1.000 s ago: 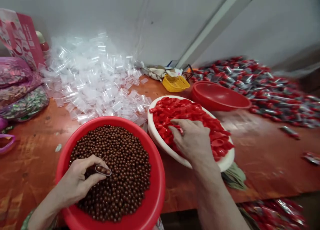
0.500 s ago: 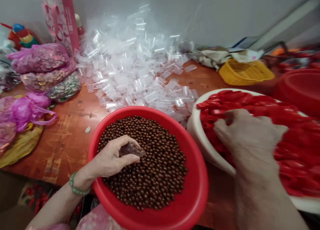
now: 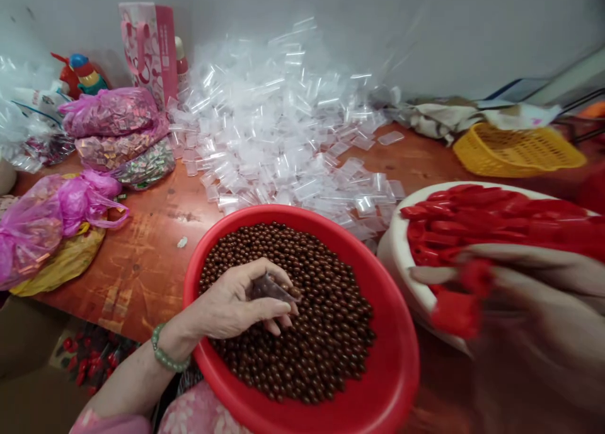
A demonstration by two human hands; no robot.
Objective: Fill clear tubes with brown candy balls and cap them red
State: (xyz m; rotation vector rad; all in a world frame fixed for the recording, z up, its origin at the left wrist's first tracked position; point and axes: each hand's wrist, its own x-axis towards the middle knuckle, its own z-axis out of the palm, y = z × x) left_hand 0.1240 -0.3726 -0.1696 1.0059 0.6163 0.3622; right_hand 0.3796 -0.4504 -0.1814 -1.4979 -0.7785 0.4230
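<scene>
Over a red basin [image 3: 392, 365] of shiny brown balls [image 3: 302, 352], my left hand [image 3: 236, 302] is closed on a small clear plastic sleeve [image 3: 269, 288]. A few brown balls show at the sleeve's mouth. At the right, my right hand [image 3: 529, 289], smeared by motion, pinches a red plastic piece [image 3: 456, 312] between thumb and fingers. The piece is blurred, with a small knob at its top. It is in front of the near rim of a white tub [image 3: 394, 254], which holds many similar red pieces [image 3: 491, 210].
Behind the basin spreads a large heap of clear plastic sleeves [image 3: 274, 131]. A yellow basket [image 3: 515, 154] stands at the back right. Pink plastic bags [image 3: 111, 116] of small packets and a pink gift bag [image 3: 149, 50] are on the left. Red items [image 3: 89, 358] lie below the table edge.
My right hand has come up out of the red pieces and back toward me, now with one red piece in it. My left hand keeps the sleeve over the basin. The view has shifted left.
</scene>
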